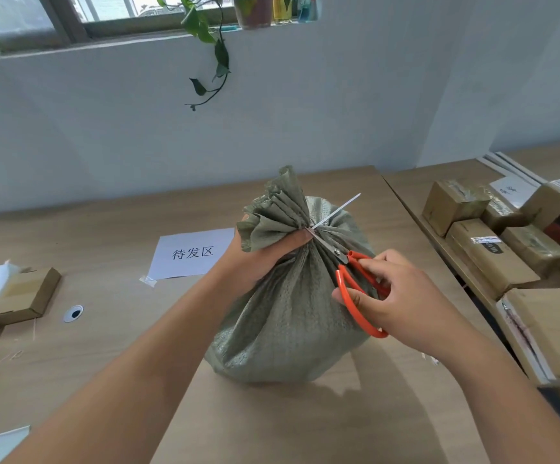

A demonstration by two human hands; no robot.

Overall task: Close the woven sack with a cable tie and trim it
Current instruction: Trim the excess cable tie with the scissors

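A full green woven sack (288,316) stands upright on the wooden table (111,316), its mouth gathered into a ruffled top. My left hand (261,259) grips the gathered neck just under the ruffle. A white cable tie (337,210) circles the neck, and its free tail sticks up and to the right. My right hand (395,299) holds orange-handled scissors (355,283) by the loops. The steel blades point up-left and their tips reach the base of the tie's tail, right beside my left thumb.
A white paper sign (191,252) with printed characters is taped to the table behind the sack. An open flat carton (21,296) lies at the left. Several taped cardboard parcels (492,242) fill the adjoining table at the right. A cable grommet (73,313) sits front left.
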